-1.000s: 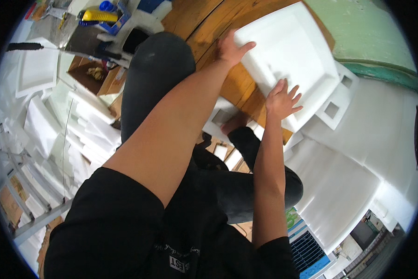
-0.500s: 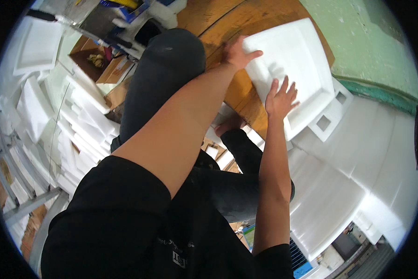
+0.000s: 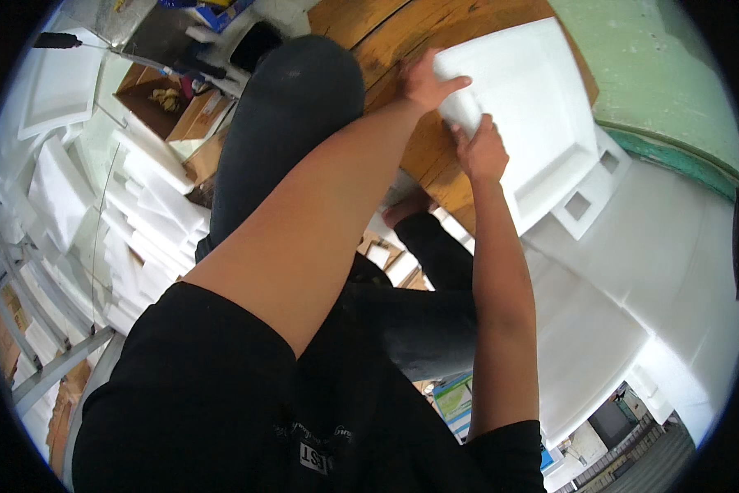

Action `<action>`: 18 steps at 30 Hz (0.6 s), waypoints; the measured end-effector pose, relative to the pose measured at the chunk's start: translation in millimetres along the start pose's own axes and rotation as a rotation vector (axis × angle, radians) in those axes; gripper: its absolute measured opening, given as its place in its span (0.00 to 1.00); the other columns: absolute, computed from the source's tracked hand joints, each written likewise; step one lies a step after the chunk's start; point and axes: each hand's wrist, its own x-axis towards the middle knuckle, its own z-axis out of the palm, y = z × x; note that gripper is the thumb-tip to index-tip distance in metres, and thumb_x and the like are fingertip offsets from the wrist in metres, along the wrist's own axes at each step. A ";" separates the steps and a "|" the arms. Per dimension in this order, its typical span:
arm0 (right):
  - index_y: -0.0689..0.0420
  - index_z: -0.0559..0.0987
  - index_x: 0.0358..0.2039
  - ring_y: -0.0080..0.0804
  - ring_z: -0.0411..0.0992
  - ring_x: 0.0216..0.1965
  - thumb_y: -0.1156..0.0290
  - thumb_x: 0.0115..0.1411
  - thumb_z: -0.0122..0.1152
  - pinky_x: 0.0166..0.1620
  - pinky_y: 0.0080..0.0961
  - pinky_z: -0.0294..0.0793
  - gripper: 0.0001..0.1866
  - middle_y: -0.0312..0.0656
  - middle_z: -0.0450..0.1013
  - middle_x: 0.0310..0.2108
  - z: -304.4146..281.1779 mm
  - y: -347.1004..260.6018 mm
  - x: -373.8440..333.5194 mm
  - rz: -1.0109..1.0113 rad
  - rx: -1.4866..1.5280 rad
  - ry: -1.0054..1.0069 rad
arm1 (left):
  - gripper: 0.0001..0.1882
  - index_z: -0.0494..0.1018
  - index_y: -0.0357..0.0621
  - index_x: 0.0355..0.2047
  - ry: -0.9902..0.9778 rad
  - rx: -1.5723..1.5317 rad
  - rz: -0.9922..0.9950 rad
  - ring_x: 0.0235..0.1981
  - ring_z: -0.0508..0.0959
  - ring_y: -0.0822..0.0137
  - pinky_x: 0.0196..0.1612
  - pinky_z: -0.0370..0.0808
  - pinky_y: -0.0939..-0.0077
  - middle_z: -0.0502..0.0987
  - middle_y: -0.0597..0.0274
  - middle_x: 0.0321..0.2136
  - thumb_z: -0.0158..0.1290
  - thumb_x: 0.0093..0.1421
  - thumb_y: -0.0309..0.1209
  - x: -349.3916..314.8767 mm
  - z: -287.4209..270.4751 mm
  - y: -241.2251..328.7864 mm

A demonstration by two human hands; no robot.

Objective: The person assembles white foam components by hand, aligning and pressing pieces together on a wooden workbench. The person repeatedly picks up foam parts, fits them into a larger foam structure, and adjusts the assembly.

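A large white foam panel (image 3: 542, 107) with raised rims and square cut-outs lies on a brown wooden surface (image 3: 402, 33). My left hand (image 3: 425, 80) grips the panel's near-left corner, thumb on top. My right hand (image 3: 480, 152) holds the same edge just below it, fingers curled around the white foam. Both forearms reach up from the lower edge of the picture. My raised knee in dark trousers (image 3: 291, 107) sits left of the hands.
Stacks of white foam pieces (image 3: 139, 230) fill the left side. More white foam sheets (image 3: 632, 271) lie to the right below a green wall (image 3: 657, 74). An open cardboard box (image 3: 168, 99) stands at the upper left. A bare foot (image 3: 406, 205) rests under the panel.
Both hands were flat and spread on the foam panel; they have since slid to its near-left corner and closed on the edge. The view has shifted.
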 end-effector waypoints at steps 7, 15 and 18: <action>0.58 0.70 0.52 0.53 0.76 0.49 0.45 0.63 0.62 0.47 0.50 0.79 0.31 0.51 0.75 0.49 0.9 11.9 1.1 -0.037 0.082 -0.055 | 0.47 0.69 0.49 0.63 -0.030 -0.123 0.044 0.59 0.75 0.49 0.62 0.71 0.55 0.77 0.47 0.56 0.74 0.47 0.53 0.2 -3.5 11.0; 0.65 0.62 0.67 0.58 0.55 0.70 0.45 0.48 0.78 0.71 0.64 0.45 0.55 0.58 0.62 0.65 -13.4 57.5 -45.5 0.282 0.390 0.574 | 0.37 0.73 0.40 0.55 -0.150 -0.031 0.031 0.53 0.79 0.53 0.57 0.75 0.59 0.80 0.48 0.50 0.76 0.48 0.41 11.6 -20.0 21.9; 0.68 0.56 0.70 0.62 0.48 0.73 0.39 0.42 0.80 0.72 0.60 0.45 0.67 0.69 0.50 0.70 -15.7 105.9 -100.5 0.924 0.408 0.342 | 0.46 0.63 0.32 0.65 -0.275 0.141 -0.005 0.59 0.76 0.50 0.61 0.73 0.58 0.75 0.42 0.58 0.73 0.52 0.38 24.3 -29.5 47.7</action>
